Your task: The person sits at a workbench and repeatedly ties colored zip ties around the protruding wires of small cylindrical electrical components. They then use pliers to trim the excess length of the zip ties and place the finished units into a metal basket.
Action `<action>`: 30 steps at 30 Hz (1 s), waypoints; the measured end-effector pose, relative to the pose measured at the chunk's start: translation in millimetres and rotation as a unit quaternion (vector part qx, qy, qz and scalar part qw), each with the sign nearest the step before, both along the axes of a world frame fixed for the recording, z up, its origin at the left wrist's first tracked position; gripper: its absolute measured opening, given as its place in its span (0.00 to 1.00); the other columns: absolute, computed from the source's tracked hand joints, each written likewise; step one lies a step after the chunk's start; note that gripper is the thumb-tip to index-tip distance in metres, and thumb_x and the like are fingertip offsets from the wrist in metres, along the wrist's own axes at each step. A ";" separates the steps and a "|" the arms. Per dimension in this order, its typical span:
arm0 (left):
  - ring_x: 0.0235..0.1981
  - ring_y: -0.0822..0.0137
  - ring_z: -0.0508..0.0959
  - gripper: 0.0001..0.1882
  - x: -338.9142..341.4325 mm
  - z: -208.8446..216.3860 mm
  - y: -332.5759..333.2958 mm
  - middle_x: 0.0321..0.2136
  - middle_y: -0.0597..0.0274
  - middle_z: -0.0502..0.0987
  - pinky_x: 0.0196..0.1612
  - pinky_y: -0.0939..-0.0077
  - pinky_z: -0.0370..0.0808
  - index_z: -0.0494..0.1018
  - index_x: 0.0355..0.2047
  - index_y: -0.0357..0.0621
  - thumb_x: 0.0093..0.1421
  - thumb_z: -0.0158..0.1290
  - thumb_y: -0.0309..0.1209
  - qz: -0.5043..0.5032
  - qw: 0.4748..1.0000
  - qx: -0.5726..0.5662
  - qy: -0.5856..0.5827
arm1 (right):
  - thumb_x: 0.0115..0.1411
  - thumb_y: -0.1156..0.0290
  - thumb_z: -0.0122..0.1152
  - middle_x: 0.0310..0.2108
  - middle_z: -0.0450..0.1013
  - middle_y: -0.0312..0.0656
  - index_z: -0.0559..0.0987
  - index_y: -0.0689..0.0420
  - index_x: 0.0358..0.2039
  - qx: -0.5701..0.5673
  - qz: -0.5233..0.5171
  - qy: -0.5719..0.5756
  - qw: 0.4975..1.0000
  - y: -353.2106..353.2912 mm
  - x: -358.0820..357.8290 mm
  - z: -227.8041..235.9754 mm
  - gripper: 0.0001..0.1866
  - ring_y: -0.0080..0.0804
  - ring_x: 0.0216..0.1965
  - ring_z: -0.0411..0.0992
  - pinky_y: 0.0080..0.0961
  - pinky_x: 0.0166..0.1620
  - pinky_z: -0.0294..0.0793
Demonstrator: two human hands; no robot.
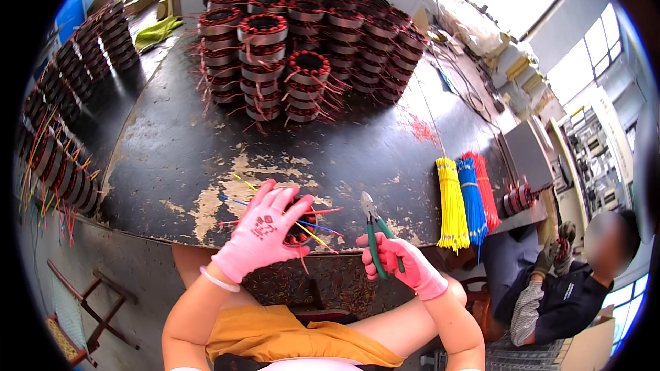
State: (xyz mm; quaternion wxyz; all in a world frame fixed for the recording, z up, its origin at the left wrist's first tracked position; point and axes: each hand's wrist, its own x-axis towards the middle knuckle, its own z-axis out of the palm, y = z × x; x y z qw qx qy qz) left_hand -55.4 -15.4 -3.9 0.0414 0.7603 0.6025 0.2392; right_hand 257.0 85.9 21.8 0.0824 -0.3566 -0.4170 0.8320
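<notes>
My left hand (pixel 265 233), in a pink glove, is closed over a motor stator (pixel 302 223) at the table's near edge. Its fingers wrap across the top and hide much of the ring. Yellow, blue and red wires (pixel 320 233) stick out on both sides of the stator. In my right hand (pixel 402 261), also gloved in pink, are green-handled cutting pliers (pixel 375 233). Their jaws point away from me, to the right of the stator and apart from it.
Stacked stators (pixel 309 89) fill the far middle of the dark worn table (pixel 165 165); more stators (pixel 62 172) line the left. Bundles of yellow wires (pixel 452 206), blue wires (pixel 471 199) and red wires (pixel 485 192) lie at right. A co-worker (pixel 564 295) sits beyond, near a grey box (pixel 528 154).
</notes>
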 end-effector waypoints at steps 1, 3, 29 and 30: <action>0.65 0.44 0.66 0.49 -3.7 0.5 1.8 0.62 0.50 0.68 0.73 0.46 0.57 0.67 0.65 0.50 0.43 0.71 0.51 -0.002 1.000 -0.005 -0.004 | 0.72 0.57 0.54 0.44 0.76 0.42 0.68 0.62 0.64 -0.003 0.002 -0.023 1.000 -0.8 3.4 -2.6 0.27 0.31 0.44 0.79 0.33 0.50 0.81; 0.64 0.44 0.67 0.50 -7.3 1.7 5.6 0.61 0.52 0.68 0.72 0.47 0.58 0.67 0.66 0.52 0.43 0.72 0.49 -0.010 1.000 -0.014 -0.008 | 0.73 0.52 0.54 0.44 0.76 0.41 0.68 0.62 0.63 0.003 0.051 -0.033 0.998 -4.2 2.6 -4.8 0.29 0.30 0.44 0.78 0.30 0.48 0.80; 0.64 0.45 0.67 0.49 -9.9 2.8 9.5 0.60 0.52 0.68 0.73 0.47 0.58 0.67 0.66 0.51 0.44 0.71 0.49 -0.020 1.000 -0.012 -0.012 | 0.74 0.50 0.50 0.44 0.76 0.40 0.69 0.60 0.63 0.068 0.111 -0.114 0.985 -6.0 -30.2 3.2 0.29 0.29 0.42 0.79 0.25 0.46 0.76; 0.64 0.45 0.67 0.49 -9.8 2.8 9.8 0.60 0.52 0.68 0.73 0.47 0.58 0.67 0.66 0.51 0.44 0.71 0.49 -0.022 1.000 -0.009 -0.013 | 0.74 0.50 0.50 0.44 0.76 0.40 0.69 0.60 0.63 0.074 0.110 -0.119 0.984 -6.1 -30.8 2.6 0.28 0.29 0.41 0.79 0.25 0.45 0.77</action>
